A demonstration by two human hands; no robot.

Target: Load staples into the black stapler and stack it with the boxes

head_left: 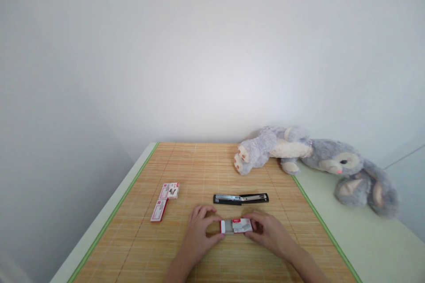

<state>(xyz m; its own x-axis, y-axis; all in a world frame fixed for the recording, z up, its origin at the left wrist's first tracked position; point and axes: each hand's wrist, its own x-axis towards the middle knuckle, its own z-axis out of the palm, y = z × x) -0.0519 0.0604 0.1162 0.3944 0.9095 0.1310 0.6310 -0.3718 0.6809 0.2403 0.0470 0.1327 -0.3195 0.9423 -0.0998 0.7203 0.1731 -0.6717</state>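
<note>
A small red and white staple box (243, 225) lies lengthwise between my hands, low in the view. Its left part shows a grey interior, probably staples, beside a white end flap. My left hand (200, 228) pinches the left end with thumb and index finger. At the right end, the thumb and fingers of my right hand (267, 231) close on the box. Just beyond it, a black stapler (241, 199) lies folded open flat, its metal magazine showing.
To the left lie several more red and white small boxes (159, 210), touching one another. A grey plush rabbit (292, 148) stretches along the back right, its head on the pale tabletop (375, 239). A green-edged bamboo mat (133, 239) covers the middle; a white wall stands behind.
</note>
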